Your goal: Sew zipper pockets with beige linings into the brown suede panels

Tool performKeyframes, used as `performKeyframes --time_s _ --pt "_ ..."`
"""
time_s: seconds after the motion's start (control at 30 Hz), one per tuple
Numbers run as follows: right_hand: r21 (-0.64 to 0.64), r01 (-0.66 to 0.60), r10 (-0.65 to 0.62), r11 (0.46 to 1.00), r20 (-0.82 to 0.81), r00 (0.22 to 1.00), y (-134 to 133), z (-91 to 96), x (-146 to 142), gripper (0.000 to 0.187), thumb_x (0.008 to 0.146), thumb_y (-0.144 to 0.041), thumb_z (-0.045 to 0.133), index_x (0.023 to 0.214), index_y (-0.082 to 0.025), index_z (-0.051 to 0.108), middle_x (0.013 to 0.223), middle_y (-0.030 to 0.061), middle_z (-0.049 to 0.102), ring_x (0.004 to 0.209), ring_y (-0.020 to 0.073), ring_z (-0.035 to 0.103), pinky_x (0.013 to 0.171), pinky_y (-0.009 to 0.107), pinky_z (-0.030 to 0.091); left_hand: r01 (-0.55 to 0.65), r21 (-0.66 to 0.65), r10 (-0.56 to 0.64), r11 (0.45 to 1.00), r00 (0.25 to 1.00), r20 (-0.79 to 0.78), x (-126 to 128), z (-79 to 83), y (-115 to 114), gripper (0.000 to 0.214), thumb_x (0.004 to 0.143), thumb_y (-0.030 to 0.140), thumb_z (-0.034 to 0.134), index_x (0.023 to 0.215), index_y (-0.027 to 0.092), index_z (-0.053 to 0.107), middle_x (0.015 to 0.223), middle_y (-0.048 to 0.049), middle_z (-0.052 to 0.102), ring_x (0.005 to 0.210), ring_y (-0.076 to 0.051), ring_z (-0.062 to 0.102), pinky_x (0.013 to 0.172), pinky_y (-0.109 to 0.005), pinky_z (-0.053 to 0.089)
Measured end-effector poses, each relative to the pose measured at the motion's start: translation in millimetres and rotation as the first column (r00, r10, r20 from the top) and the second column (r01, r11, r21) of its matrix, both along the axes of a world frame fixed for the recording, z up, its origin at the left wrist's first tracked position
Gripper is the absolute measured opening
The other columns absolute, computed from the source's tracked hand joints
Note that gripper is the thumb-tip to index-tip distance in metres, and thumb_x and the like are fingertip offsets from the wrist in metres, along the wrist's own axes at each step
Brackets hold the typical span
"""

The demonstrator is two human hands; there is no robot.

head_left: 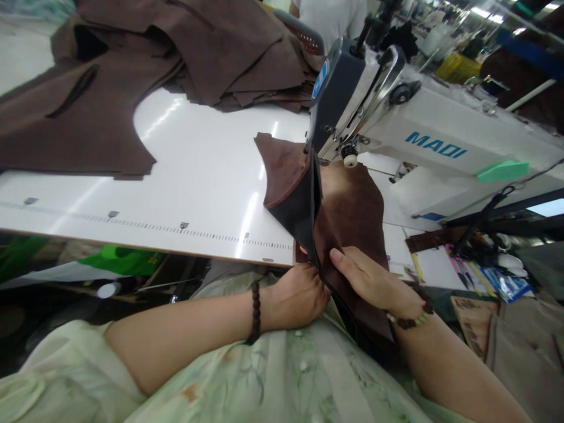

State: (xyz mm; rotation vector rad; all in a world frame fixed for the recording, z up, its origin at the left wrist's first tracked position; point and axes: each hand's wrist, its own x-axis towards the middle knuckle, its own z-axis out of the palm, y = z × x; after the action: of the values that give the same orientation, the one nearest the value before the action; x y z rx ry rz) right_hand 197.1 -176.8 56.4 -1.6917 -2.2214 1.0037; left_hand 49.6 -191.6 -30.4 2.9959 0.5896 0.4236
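Observation:
A brown suede piece with a black lining (308, 200) runs from the sewing machine's needle area down over the table's front edge. My left hand (299, 294) is closed, gripping the folded black edge of that piece near its lower end. My right hand (370, 279) lies on the brown side right beside it, thumb pressing the fabric, fingers hidden behind it. Both wrists wear bead bracelets. The white MAQI sewing machine (423, 141) stands at the right, its head (339, 100) over the piece's top end.
A white table (189, 170) with a ruler scale along its front edge holds a big heap of brown suede pieces (145, 64) at the back left. Another person's torso (330, 17) shows behind the machine. Papers and packets (480, 270) lie at right.

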Motion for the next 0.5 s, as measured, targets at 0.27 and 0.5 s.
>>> performKeyframes --time_s 0.27,0.5 --pt "0.069 -0.083 0.084 0.994 -0.008 0.996 2.9 -3.8 1.9 0.046 0.089 -0.051 0.025 0.071 -0.020 0.054 0.085 0.0105 0.066 0.101 0.0246 0.059 0.095 0.040 0.044 0.009 -0.045 -0.010 0.999 1.000 -0.021 2.1 2.3 1.3 0.023 0.087 0.011 0.038 0.096 0.008 0.058 0.097 -0.0146 0.064 0.090 -0.025 0.057 0.082 -0.039 0.042" --pt "0.141 -0.369 0.375 0.919 -0.012 0.927 3.8 -5.6 2.8 0.044 0.093 -0.035 0.027 0.124 -0.012 0.048 0.123 0.0128 0.055 0.118 0.0214 0.049 0.105 0.045 0.034 -0.029 0.008 0.028 1.000 0.993 0.113 -19.6 16.1 0.6 0.025 0.088 0.015 0.044 0.110 0.013 0.056 0.108 -0.0106 0.061 0.101 -0.023 0.056 0.092 -0.038 0.042"
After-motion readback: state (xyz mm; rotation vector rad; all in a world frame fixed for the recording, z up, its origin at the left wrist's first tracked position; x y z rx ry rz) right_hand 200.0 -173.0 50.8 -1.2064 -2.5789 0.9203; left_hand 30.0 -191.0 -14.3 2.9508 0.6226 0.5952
